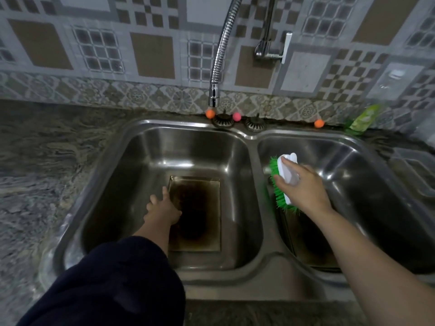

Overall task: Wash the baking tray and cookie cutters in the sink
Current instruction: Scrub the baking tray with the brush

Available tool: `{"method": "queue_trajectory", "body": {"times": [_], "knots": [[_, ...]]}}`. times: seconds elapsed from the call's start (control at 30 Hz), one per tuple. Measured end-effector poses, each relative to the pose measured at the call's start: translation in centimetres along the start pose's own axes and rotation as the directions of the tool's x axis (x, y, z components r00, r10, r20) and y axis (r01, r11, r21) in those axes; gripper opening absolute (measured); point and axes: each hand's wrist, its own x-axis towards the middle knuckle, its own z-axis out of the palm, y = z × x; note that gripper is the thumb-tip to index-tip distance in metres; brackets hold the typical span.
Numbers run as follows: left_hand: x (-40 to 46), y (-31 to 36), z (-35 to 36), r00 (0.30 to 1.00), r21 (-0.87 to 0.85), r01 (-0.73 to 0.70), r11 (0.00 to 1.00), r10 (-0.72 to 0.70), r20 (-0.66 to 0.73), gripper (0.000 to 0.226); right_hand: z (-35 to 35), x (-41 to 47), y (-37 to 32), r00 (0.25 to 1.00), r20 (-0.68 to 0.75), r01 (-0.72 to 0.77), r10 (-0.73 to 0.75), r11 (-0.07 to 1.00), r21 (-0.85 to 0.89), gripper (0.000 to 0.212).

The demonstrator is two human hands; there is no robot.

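Patterned wall tiles back a stainless double-basin sink [253, 208]. One left hand [162, 208], fingers extended, rests on one scorched rectangular baking tray [200, 215] lying flat in the left basin, steel floor bare around it. One right hand [303, 187] grips one white-backed, green-bristled scrub brush [281, 184] above the right basin's inner edge.

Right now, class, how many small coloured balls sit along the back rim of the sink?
3: an orange ball under the faucet spout, a pink ball between the two strainer plugs, and another orange ball behind the right basin. Others may be hidden.
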Motion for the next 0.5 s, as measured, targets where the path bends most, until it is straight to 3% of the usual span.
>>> {"method": "queue_trajectory", "body": {"times": [0.13, 0.27, 0.5], "knots": [[-1.1, 3.2, -1.4, 0.988, 0.005, -0.142, 0.99, 0.142, -0.067, 0.087, -1.4, -0.1, 0.3, 1.0, 0.016, -0.019, 0.02, 0.999, -0.036, 0.057], [-3.0, 8.9, -1.8, 0.929, 0.041, -0.336, 0.941, 0.338, -0.149, 0.072, -3.9, -0.3, 1.2, 0.999, -0.008, -0.032, 0.031, 0.997, -0.069, 0.058], [-6.8, 20.9, 0.9, 0.694, 0.016, -0.694, 0.719, 0.675, -0.25, 0.05, -9.7, 0.2, 6.0, 0.996, -0.071, -0.058, 0.05, 0.992, -0.108, 0.057]]}}
